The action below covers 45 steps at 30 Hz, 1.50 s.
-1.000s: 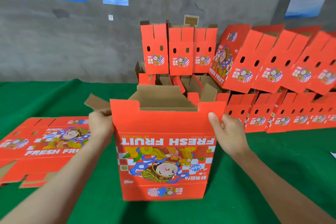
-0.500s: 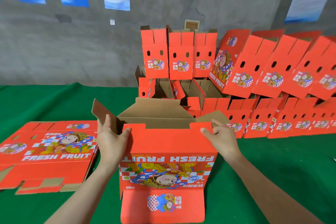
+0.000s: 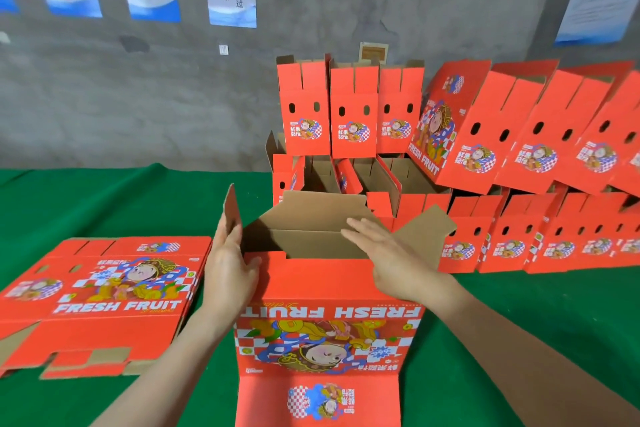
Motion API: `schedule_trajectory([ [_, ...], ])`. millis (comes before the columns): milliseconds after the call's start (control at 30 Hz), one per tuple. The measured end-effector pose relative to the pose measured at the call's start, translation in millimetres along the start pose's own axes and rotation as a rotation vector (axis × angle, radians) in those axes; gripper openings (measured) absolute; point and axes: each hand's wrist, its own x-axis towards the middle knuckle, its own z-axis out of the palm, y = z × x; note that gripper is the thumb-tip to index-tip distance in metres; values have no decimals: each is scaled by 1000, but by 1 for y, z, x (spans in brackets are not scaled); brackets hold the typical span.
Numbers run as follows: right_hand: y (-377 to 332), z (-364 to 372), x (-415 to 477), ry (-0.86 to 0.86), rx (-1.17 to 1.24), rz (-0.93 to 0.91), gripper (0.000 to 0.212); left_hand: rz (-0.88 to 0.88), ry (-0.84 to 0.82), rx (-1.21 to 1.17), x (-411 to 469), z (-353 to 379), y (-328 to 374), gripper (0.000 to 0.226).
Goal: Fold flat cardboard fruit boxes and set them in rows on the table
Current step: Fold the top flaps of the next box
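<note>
Standing on the green counter (image 3: 114,198) directly before the person, the half-formed box (image 3: 325,288) has its mouth facing up, and its inside shows bare brown cardboard. Its long axis runs left to right, and the "FRESH FRUIT" print on the near panel reads upside down. The left hand (image 3: 230,274) lies flat against the upright left end flap (image 3: 232,211), fingers straight and released, thumb on the near panel. The right hand (image 3: 391,260) reaches palm-down over the opening, fingers stretched out and gripping nothing. Flat boxes (image 3: 104,298) lie stacked just left of it. Folded boxes (image 3: 502,243) stand in rows behind and to the right, with more leaning on top.
</note>
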Motion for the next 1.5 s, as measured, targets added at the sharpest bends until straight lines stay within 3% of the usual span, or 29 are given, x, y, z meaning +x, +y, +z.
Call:
schedule_trajectory([
  [167,14,-1,13,-213,138,164,78,211,-94,-41,6,-9,-6,73],
  [267,14,0,17,-245,106,175,76,283,-239,-96,9,-13,-11,87],
  [367,13,1,18,-247,99,172,67,337,-464,-191,9,-13,-14,80],
  [433,15,1,18,-236,105,167,58,273,-535,-185,12,-10,-14,63],
  [500,16,3,17,-222,106,153,48,180,-435,-122,22,-3,-16,40],
  [567,16,4,15,-206,90,143,43,111,-346,94,36,3,-19,40],
  [633,17,5,12,-159,60,148,42,-34,-502,156,48,1,-20,57],
  [733,22,5,6,4,-68,148,50,-223,-755,-175,59,-3,-24,61],
  [833,30,4,-1,206,-194,167,70,-284,-699,-243,63,3,-29,50],
  [900,33,6,-4,370,-153,236,83,-296,-647,-225,65,10,-30,43],
  [967,36,11,-7,589,-1,303,92,-284,-617,-241,65,15,-31,43],
  [1033,41,13,-9,736,296,336,102,-279,-602,-279,67,19,-31,51],
  [1133,44,20,-11,650,782,337,98,-303,-591,-294,69,22,-28,64],
  [1200,40,24,-11,501,928,261,86,-281,-577,-322,70,26,-25,68],
  [1333,37,28,-8,344,672,127,38,-238,-562,-359,65,32,-19,71],
  [1400,36,26,-6,286,659,110,17,-204,-513,-328,62,33,-21,70],
  [1500,37,21,-2,286,811,201,19,-148,-442,-362,57,33,-23,75],
])
